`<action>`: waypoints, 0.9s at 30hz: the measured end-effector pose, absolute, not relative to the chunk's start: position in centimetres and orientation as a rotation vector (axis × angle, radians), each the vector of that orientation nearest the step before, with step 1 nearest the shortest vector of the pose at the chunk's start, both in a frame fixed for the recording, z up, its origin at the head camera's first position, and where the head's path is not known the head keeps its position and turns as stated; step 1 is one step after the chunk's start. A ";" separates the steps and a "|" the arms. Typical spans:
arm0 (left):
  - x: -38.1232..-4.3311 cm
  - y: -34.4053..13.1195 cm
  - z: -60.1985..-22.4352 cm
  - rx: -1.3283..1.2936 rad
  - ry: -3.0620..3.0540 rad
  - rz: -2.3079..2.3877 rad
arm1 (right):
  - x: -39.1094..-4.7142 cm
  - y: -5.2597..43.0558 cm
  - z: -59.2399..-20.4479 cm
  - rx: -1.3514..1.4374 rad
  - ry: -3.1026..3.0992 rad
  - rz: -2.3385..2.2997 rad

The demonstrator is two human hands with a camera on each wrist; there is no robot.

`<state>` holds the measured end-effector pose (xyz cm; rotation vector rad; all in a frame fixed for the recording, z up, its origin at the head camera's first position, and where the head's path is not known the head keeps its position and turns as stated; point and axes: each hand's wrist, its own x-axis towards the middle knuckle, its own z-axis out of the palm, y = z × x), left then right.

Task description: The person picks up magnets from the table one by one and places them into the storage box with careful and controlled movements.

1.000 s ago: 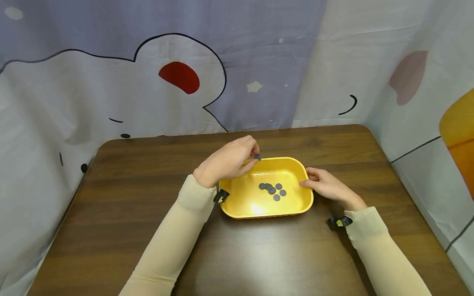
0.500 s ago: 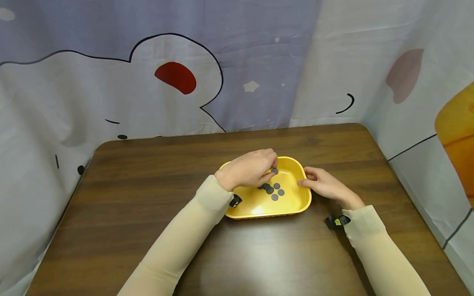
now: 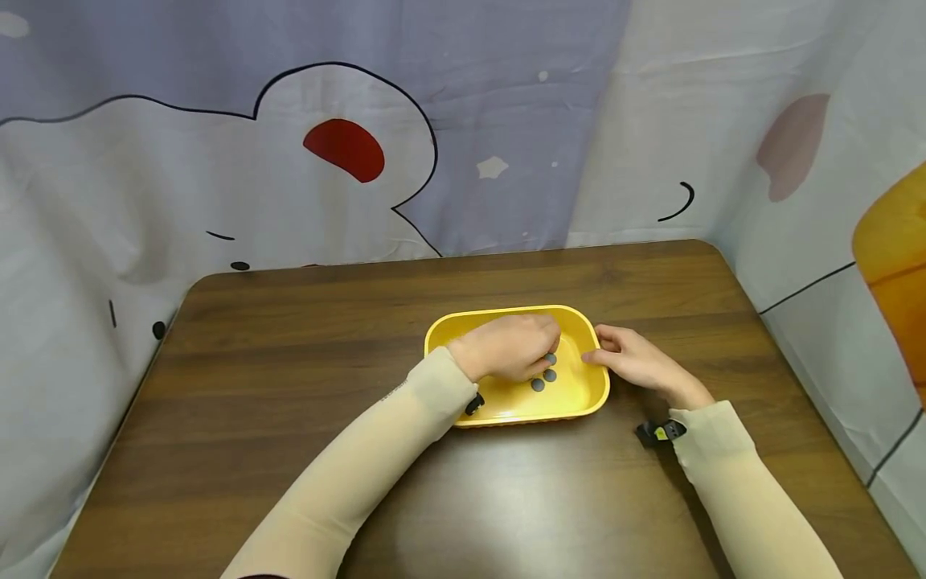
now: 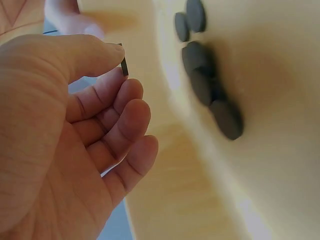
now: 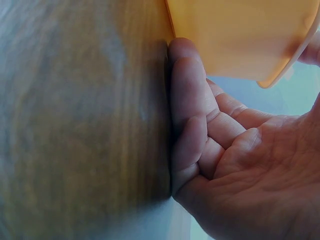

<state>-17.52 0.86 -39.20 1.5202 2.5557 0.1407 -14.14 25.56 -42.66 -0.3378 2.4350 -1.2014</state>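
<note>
A shallow yellow plastic tray (image 3: pixel 579 384) stands on the table, with several small dark grey discs (image 3: pixel 538 385) lying flat on its floor. My left hand (image 3: pixel 510 347) reaches down into the tray and pinches one dark grey disc (image 4: pixel 124 61) edge-on between thumb and forefinger. The other fingers curl loosely below it. More discs (image 4: pixel 227 120) show in the left wrist view, some overlapping in a row; in the head view my hand covers part of them. At the tray's right end my right hand (image 3: pixel 633 359) holds the wall, thumb over the rim and bent fingers outside, low against the table.
The brown wood-grain table (image 3: pixel 304 362) extends around the tray on all sides. A printed curtain (image 3: pixel 506 121) hangs along its back and right edges. Small black camera units (image 3: pixel 660 434) sit at both wrists.
My left hand, pinching the disc, has moved from the tray's far rim rightward and down into it, over the other discs. The right hand keeps its hold on the tray.
</note>
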 end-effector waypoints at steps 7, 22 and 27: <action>-17.2 1.4 -40.0 1.522 2.536 0.055 | -14.2 25.6 -42.7 -0.333 2.424 -1.206; -17.2 -0.2 -38.5 1.486 2.571 0.144 | -14.1 25.6 -42.6 -0.338 2.413 -1.208; -17.3 -2.2 -37.8 1.479 2.570 0.380 | -14.0 25.5 -42.8 -0.333 2.419 -1.208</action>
